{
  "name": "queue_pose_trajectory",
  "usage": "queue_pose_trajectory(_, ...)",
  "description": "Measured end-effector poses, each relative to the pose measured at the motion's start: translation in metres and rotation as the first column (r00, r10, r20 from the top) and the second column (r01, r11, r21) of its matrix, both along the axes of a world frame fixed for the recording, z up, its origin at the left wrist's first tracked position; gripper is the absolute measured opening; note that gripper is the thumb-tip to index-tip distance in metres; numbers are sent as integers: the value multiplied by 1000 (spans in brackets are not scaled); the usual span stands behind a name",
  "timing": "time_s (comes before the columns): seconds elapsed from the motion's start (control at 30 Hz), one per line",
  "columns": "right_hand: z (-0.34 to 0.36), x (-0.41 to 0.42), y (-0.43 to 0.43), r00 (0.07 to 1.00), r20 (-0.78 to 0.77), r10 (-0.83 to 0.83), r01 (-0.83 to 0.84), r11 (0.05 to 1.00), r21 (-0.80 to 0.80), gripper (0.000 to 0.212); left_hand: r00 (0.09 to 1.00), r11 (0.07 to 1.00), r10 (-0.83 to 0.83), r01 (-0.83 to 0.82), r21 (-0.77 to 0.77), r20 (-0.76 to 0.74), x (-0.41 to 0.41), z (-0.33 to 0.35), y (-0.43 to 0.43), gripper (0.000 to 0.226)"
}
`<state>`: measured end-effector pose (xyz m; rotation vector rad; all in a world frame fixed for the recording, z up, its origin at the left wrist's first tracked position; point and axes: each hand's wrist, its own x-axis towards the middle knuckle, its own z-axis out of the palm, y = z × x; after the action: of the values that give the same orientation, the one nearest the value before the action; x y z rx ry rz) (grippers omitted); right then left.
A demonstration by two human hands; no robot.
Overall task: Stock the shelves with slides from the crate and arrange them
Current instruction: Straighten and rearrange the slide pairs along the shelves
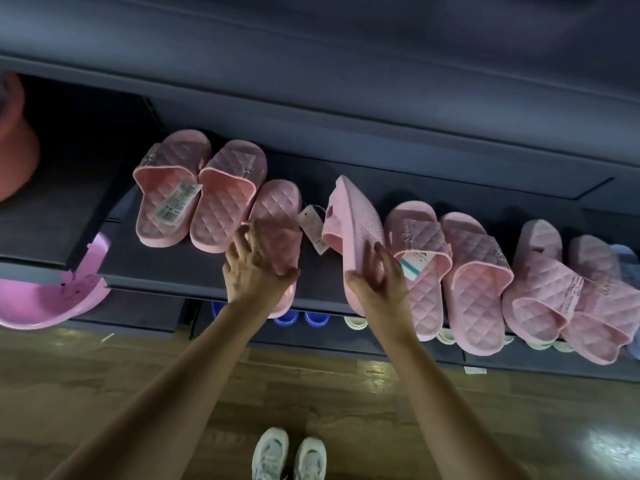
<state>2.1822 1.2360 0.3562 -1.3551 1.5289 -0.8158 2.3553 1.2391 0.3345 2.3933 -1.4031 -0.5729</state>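
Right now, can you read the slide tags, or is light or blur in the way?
Head view: soft and dim at the dark shelf; print on the white paper tag in the leftmost pink quilted slide is unreadable; glare on the wooden floor.

The slides (228,202) are pink with a quilted diamond pattern, the shelf (166,268) dark grey, the sneakers (270,452) white.

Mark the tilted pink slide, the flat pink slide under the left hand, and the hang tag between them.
tilted pink slide (358,218): head view, ribbed sole.
flat pink slide (277,204): head view, quilted front part.
hang tag (313,230): head view, tag's middle.
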Motion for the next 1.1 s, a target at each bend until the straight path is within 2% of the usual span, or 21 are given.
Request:
queue_pose_trajectory(0.07,4,-1,0,968,238,-73,62,997,56,73,1000,1000,-10,10,-7,-29,3,0,1,104)
queue_pose_trajectory(0.13,8,-3,1,890,435,-136,106,990,93,51,999,999,-31,31,-15,-28,7,1,3,102)
queue_pose_trajectory(0.23,13,-7,0,685,664,-299,152,950,271,52,997,997,-76,76,-8,-32,13,2,6,102)
queue_pose_trajectory(0.3,15,-12,1,604,727,-326,130,940,314,58,993,993,-113,113,16,-33,18,3,8,106)
queue_pose_trajectory(0.43,17,-21,8,554,768,-321,69,937,342,93,977,977,-211,212,32,-30,27,1,10,112)
queue_pose_trajectory(0.5,15,-29,13,557,777,-293,39,944,328,95,962,963,-269,270,22,-40,30,-2,12,113)
queue_pose_trajectory(0.6,16,-42,19,575,783,-238,-11,954,298,86,946,947,-321,320,-23,-40,30,-4,13,113)
queue_pose_trajectory(0.73,22,-54,26,609,780,-147,-73,968,240,56,939,940,-339,336,-54,-61,28,-5,4,112)
queue_pose_trajectory(0.87,19,-61,32,606,776,-177,-46,965,257,46,913,922,-387,385,-43,-131,25,-6,-13,112)
queue_pose_trajectory(0.93,17,-62,34,608,766,-208,-29,958,284,34,894,907,-419,418,-43,-156,26,-9,-23,110)
queue_pose_trajectory(1.1,16,-58,38,630,749,-206,36,971,237,35,850,851,-524,524,-27,-51,25,-10,-51,105)
